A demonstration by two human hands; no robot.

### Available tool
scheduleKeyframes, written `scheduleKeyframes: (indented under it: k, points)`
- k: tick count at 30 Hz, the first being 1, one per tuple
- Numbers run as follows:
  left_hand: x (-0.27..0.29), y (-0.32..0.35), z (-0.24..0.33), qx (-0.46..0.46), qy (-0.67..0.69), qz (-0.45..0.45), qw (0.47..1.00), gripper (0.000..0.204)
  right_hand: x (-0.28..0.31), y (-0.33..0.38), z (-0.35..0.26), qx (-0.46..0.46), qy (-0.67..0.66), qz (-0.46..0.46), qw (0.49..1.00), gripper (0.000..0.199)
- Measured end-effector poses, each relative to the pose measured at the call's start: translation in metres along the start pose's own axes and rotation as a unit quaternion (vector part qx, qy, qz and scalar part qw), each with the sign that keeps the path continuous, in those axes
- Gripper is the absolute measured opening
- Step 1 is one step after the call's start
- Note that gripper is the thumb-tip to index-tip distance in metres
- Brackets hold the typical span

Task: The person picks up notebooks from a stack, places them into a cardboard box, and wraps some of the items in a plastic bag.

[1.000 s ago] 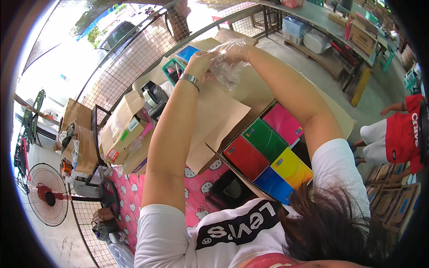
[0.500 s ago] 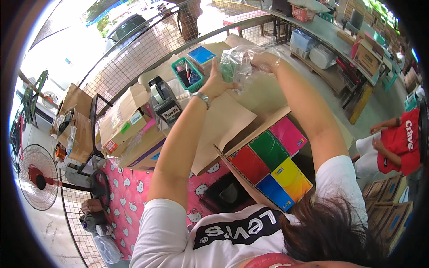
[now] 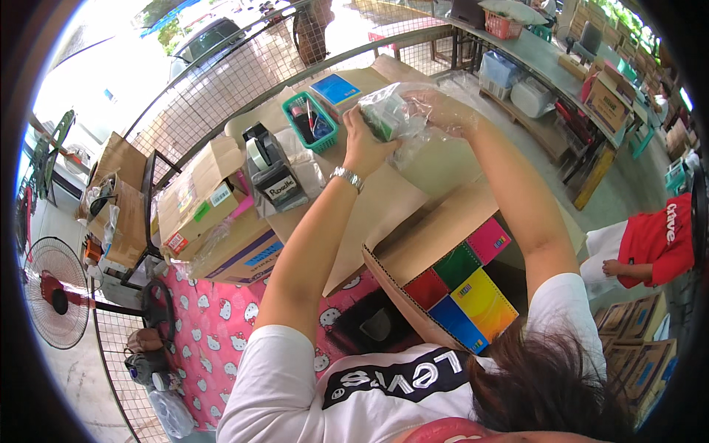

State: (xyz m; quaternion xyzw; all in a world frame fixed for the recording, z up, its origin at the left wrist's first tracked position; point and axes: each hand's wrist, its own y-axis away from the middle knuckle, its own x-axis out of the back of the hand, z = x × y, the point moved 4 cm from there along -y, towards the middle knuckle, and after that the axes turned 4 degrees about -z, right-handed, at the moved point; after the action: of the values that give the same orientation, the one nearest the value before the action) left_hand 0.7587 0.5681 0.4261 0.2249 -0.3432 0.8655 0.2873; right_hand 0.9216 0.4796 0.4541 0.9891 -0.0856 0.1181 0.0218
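Note:
My left hand [image 3: 364, 146] closes round one end of a green block-shaped pack [image 3: 382, 124], its thumb along the near side. Clear plastic bag [image 3: 413, 136] film covers much of the pack, so its exact kind is hard to make out. At the other end, my right hand [image 3: 437, 111] is closed on the crumpled plastic, its fingertips partly hidden. Below my arms stands an open cardboard box [image 3: 443, 210] with red, green, pink, blue and yellow notebooks [image 3: 473, 292] inside. A blue notebook [image 3: 336, 89] lies beyond my left hand.
Left of my hands are a teal basket [image 3: 310, 122] of small tools, a black tape dispenser [image 3: 275, 173] and stacked cardboard cartons [image 3: 203, 196]. Wire mesh fencing [image 3: 214, 96] borders the far side. A standing fan [image 3: 59, 292] is at left; a person in red [image 3: 653, 240] is at right.
My left hand has closed from a spread pose onto the green pack inside the plastic. My right hand stays at the plastic. The person in red has shifted.

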Motion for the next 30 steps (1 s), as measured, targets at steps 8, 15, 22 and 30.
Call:
scheduleKeyframes:
  k: [8, 15, 22, 30]
  points:
    - [0.012, 0.073, -0.034, 0.009, 0.137, 0.026, 0.99, 0.114, -0.058, 0.023, -0.002, 0.131, 0.24, -0.009, 0.962, 0.046]
    - [0.02, 0.112, -0.082, 0.0, 0.123, -0.077, 0.989, 0.081, -0.118, 0.027, -0.008, 0.179, 0.216, -0.165, 0.946, 0.049]
    - [0.014, 0.113, -0.082, -0.009, 0.153, -0.032, 0.988, 0.093, -0.126, 0.046, -0.011, 0.42, 0.355, 0.058, 0.833, 0.041]
    - [0.017, 0.117, -0.085, -0.103, -0.113, -0.04, 0.987, 0.082, -0.126, 0.065, -0.048, 0.338, 0.296, 0.007, 0.893, 0.023]
